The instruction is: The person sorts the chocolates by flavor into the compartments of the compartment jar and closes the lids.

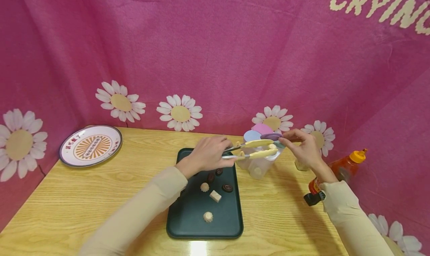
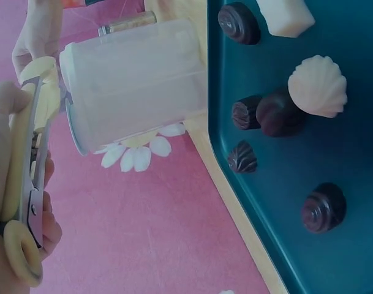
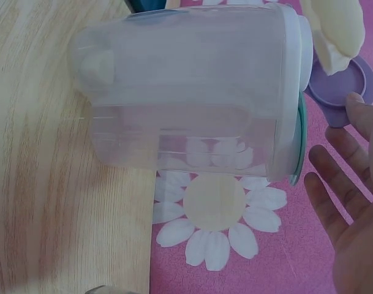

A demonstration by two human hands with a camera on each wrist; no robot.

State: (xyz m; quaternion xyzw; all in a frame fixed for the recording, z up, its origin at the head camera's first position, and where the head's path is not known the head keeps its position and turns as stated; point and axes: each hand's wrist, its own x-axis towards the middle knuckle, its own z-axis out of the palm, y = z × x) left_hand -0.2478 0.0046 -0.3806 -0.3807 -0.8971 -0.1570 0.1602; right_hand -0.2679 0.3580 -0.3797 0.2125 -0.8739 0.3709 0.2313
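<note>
The left hand [image 1: 209, 153] grips a pair of yellow-tipped tongs [image 1: 252, 149], fingers curled round the handle end. The tongs' long axis runs left to right, nearly level, and their tips sit directly over the mouth of the clear plastic container [image 1: 258, 164] standing just right of the dark green tray [image 1: 205, 211] on the tabletop [image 1: 100, 196]. The right hand [image 1: 302, 146] is on the container's far side, pinching a purple lid flap [image 1: 271, 137] between thumb and fingertips. Chocolates, including a white shell-shaped one [image 2: 318, 86], lie on the tray beneath the left wrist.
</note>
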